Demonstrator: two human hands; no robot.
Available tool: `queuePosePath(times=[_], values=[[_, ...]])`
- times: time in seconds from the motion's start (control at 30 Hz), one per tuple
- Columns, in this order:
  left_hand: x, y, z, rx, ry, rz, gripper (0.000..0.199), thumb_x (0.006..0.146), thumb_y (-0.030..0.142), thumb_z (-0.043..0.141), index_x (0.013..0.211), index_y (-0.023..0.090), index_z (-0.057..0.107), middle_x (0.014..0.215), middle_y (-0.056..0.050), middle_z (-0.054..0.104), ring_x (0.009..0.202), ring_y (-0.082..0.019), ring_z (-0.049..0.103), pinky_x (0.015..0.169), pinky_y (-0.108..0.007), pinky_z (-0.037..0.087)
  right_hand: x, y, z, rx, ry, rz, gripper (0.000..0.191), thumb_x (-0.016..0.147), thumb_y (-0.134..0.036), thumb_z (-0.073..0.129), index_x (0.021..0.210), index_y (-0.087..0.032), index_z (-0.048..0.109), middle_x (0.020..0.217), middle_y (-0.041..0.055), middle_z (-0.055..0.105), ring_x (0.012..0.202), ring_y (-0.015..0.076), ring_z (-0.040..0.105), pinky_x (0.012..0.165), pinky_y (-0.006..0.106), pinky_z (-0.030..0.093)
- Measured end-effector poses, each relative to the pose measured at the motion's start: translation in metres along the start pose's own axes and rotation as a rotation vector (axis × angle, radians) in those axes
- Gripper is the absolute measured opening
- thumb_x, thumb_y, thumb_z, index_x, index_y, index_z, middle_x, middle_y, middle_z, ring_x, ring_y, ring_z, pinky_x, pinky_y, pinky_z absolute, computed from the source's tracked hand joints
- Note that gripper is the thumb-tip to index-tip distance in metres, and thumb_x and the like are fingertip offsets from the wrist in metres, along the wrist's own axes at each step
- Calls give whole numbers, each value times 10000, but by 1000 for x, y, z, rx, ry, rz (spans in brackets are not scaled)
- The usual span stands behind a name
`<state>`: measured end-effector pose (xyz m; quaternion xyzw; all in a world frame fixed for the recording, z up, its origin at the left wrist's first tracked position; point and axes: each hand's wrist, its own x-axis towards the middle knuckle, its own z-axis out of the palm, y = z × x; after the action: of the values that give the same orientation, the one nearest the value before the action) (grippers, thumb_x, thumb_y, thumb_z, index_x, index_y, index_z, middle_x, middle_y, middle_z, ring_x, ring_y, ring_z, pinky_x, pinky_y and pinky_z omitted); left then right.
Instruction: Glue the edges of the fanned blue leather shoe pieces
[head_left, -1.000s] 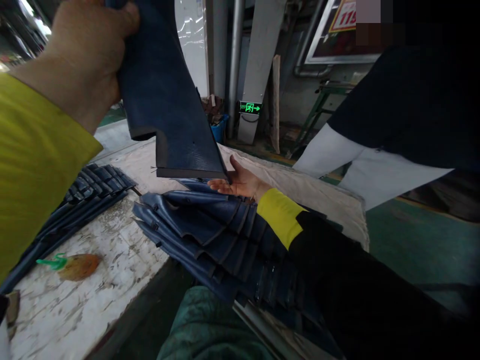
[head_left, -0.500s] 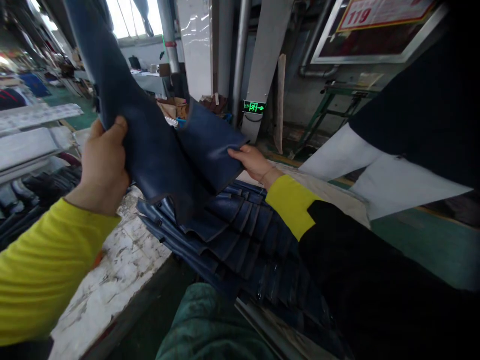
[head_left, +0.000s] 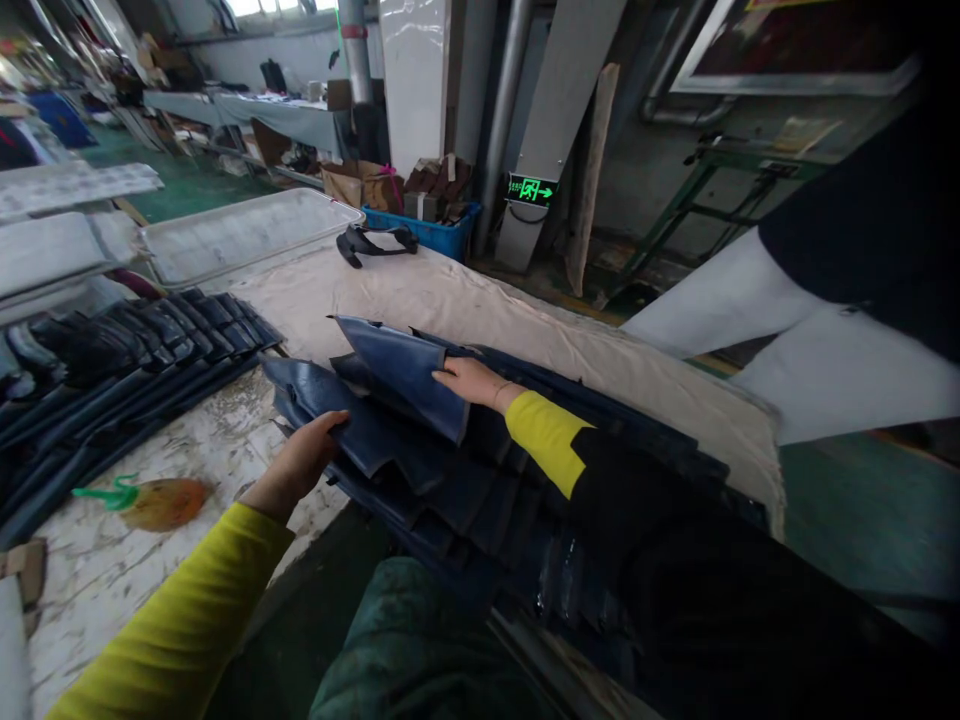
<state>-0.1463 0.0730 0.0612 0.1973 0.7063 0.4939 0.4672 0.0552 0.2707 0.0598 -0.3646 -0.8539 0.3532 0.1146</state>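
A dark blue leather piece (head_left: 401, 375) with cut edges lies on an overlapping row of similar leather pieces (head_left: 480, 500) on the table. My left hand (head_left: 304, 460) grips its near left part, thumb on top and the other fingers mostly hidden. At the raised right flap, my right hand (head_left: 472, 382) pinches the edge between thumb and fingers. The piece is partly folded, with a dark gap between its flap and the lower layer.
Another row of dark pieces (head_left: 165, 335) lies at left, beyond a bottle with a green nozzle (head_left: 161, 503). A black curved object (head_left: 375, 243) rests on the cloth-covered table (head_left: 480, 290). Behind stands a blue crate (head_left: 442, 238). White trouser-like legs (head_left: 847, 340) are at right.
Both hands have lowered the leather piece from upright in the air onto the row. My left hand has moved down and right. The view has shifted, showing more of the table.
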Motion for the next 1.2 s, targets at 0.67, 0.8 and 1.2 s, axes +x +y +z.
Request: queuePosePath(times=[0.67,0.8,1.2], values=[[33,-12,-10,1138,175,222,335,838,499,411,684,206,462,716,-97,592,795,-298,610,634,-317,379,-5,31,9,-688,136,88,335,966,-290,318,1132,-166,580,1030,127,673,937,243,636,799,325,452],[33,-13,-9,1182,229,210,376,895,479,290,856,186,524,841,-143,634,888,-319,617,694,-336,414,-4,30,12,-682,151,116,357,971,-254,261,1192,-220,539,1001,93,686,897,226,649,765,316,458],[23,-14,-10,1459,298,784,538,820,188,461,1354,245,434,1447,-102,366,1325,-316,324,1043,-482,301,5,31,-2,-797,380,79,319,905,-220,469,1201,-106,494,1163,191,576,1074,292,531,880,402,408]])
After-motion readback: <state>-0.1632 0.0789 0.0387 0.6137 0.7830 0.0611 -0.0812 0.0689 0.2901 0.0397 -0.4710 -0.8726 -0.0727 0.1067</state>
